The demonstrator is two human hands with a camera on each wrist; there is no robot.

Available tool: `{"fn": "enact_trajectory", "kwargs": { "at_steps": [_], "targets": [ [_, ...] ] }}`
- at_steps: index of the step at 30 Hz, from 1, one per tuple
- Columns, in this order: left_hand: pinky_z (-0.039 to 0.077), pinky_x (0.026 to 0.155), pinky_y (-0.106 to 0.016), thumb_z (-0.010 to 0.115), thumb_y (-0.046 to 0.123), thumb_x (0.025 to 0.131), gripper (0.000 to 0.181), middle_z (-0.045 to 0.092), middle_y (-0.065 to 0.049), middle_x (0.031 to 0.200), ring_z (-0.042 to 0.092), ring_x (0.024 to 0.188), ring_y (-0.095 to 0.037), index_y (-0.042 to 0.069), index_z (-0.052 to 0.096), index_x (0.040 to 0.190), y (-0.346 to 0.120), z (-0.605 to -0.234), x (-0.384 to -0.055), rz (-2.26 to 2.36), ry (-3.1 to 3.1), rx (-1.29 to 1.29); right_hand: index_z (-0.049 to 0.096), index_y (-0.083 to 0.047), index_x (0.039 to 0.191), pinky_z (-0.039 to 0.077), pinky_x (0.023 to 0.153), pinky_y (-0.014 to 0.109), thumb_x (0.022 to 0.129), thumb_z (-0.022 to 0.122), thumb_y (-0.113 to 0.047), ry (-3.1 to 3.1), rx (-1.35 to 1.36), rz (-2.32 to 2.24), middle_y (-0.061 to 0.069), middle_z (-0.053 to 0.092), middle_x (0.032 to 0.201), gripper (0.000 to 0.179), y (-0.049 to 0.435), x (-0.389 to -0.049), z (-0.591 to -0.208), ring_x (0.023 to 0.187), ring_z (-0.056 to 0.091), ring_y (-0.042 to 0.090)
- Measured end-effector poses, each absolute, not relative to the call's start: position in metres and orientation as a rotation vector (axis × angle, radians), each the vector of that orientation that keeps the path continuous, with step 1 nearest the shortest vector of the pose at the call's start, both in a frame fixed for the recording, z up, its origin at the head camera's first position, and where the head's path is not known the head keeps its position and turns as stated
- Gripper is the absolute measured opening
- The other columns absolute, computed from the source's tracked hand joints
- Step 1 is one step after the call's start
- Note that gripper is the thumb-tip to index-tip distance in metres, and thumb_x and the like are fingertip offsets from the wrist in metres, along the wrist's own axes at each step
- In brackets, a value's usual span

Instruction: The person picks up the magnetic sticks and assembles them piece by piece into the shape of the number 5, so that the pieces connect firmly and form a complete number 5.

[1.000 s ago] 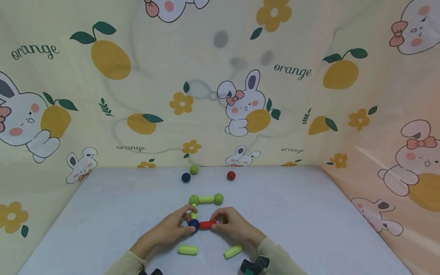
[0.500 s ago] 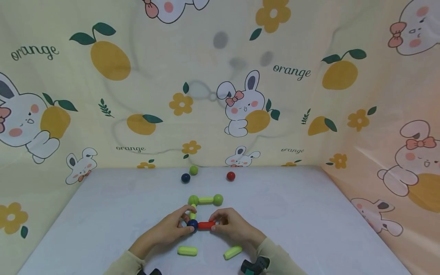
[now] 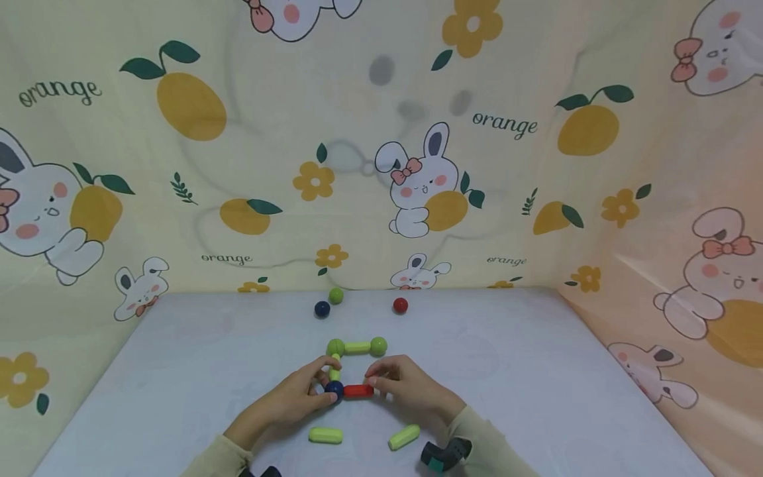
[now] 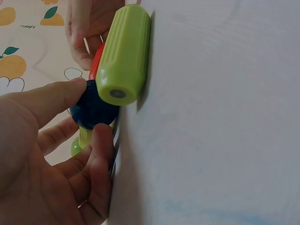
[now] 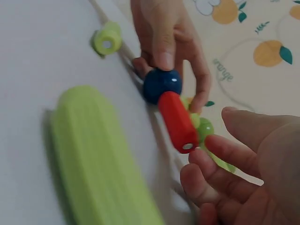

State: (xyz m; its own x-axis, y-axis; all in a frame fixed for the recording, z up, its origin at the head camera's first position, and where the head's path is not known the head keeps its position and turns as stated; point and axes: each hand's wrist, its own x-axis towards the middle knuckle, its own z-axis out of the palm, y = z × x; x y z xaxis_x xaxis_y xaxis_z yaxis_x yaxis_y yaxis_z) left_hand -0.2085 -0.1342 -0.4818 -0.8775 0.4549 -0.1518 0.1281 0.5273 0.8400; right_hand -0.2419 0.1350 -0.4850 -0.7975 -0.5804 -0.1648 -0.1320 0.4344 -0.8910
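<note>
My left hand [image 3: 297, 393] holds a dark blue ball [image 3: 334, 389] between thumb and fingers. A red magnetic rod [image 3: 358, 391] joins the ball's right side, its free metal tip showing in the right wrist view. From the ball a light green rod [image 3: 335, 375] runs back to a green ball [image 3: 336, 347], partly behind my left fingers. Another green rod [image 3: 357, 347] links that one to a second green ball [image 3: 378, 346]. Fingers apart, my right hand [image 3: 414, 387] is beside the red rod's free end; whether a fingertip touches it is unclear.
Two loose light green rods, a left one [image 3: 325, 435] and a right one [image 3: 404, 437], lie in front of the hands. Toward the back of the white table [image 3: 512, 371] sit a blue ball [image 3: 322, 309], a green ball [image 3: 336, 295] and a red ball [image 3: 400, 305]. A printed cloth [image 3: 268, 159] hangs behind.
My right hand has let go of the red rod and drawn slightly to the right, its fingers spread. The left hand stays on the blue ball, and the red rod remains joined to it.
</note>
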Motion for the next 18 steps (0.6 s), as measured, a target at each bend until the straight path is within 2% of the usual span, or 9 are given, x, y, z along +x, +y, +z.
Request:
{"fn": "enact_trajectory", "kwargs": {
  "at_steps": [5, 9, 11, 18],
  "targets": [
    [0.043, 0.06, -0.023, 0.071, 0.023, 0.095, 0.047, 0.06, -0.005, 0.106, 0.052, 0.07, -0.012, 0.018, 0.051, 0.136, -0.134, -0.482, -0.209, 1.283, 2.422, 0.472, 0.068, -0.004, 0.12, 0.05, 0.069, 0.026, 0.103, 0.059, -0.026, 2.27, -0.648, -1.375, 0.013, 0.07, 0.111, 0.029, 0.14, -0.248, -0.476, 0.082, 0.064, 0.018],
    [0.043, 0.06, -0.023, 0.072, 0.023, 0.095, 0.046, 0.06, -0.005, 0.106, 0.052, 0.071, -0.014, 0.018, 0.051, 0.136, -0.135, -0.482, -0.209, 1.285, 2.422, 0.468, 0.066, 0.002, 0.122, 0.049, 0.073, 0.027, 0.103, 0.058, -0.023, 2.307, -0.677, -1.453, 0.022, 0.068, 0.115, 0.032, 0.143, -0.255, -0.466, 0.082, 0.064, 0.02],
    [0.042, 0.061, -0.023, 0.071, 0.024, 0.095, 0.046, 0.059, -0.006, 0.106, 0.052, 0.072, -0.014, 0.018, 0.051, 0.136, -0.135, -0.482, -0.209, 1.286, 2.419, 0.474, 0.066, 0.001, 0.124, 0.049, 0.076, 0.029, 0.103, 0.059, -0.022, 2.322, -0.643, -1.494, 0.024, 0.066, 0.116, 0.032, 0.145, -0.258, -0.461, 0.083, 0.063, 0.021],
    [0.042, 0.061, -0.023, 0.071, 0.023, 0.095, 0.046, 0.059, -0.006, 0.107, 0.052, 0.073, -0.015, 0.017, 0.051, 0.136, -0.133, -0.481, -0.208, 1.284, 2.411, 0.472, 0.061, 0.007, 0.126, 0.051, 0.074, 0.029, 0.104, 0.056, -0.016, 2.412, -0.489, -1.655, 0.029, 0.065, 0.113, 0.032, 0.157, -0.279, -0.457, 0.08, 0.063, 0.016]
  ]
}}
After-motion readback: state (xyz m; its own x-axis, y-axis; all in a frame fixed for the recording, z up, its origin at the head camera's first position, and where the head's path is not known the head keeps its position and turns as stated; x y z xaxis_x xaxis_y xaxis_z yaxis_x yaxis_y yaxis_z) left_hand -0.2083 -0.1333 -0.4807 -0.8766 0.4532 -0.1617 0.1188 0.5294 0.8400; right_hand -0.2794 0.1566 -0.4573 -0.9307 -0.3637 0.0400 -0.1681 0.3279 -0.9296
